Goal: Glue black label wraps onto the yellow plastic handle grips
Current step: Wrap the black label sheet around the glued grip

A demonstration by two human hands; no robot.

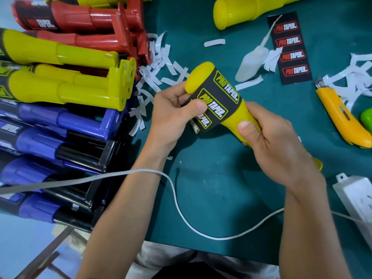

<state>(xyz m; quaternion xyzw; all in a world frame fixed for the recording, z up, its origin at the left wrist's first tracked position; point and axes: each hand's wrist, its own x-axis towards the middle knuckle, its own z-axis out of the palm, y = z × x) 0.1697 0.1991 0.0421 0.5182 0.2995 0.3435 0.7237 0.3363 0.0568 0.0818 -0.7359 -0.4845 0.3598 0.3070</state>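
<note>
A yellow plastic handle grip [201, 75] is held above the green table, its rounded end pointing up and away. A black label wrap [217, 99] printed "PRO TAPER" in yellow lies around its thick part. My left hand [171, 113] grips the wrapped part, thumb pressing on the label. My right hand [267, 137] holds the narrower yellow shaft below the label, thumb on top. A loose black label [289, 49] with red print lies flat at the upper right. A small clear glue bottle [251, 61] lies beside it.
Stacks of yellow [60, 81], red [80, 19] and blue [50, 127] grips fill the left side. White backing strips [157, 63] litter the green table [221, 188]. An orange utility knife [340, 117], a white power strip [354, 198] and its cable [181, 214] lie near my right arm. Another yellow grip [241, 11] lies at the top.
</note>
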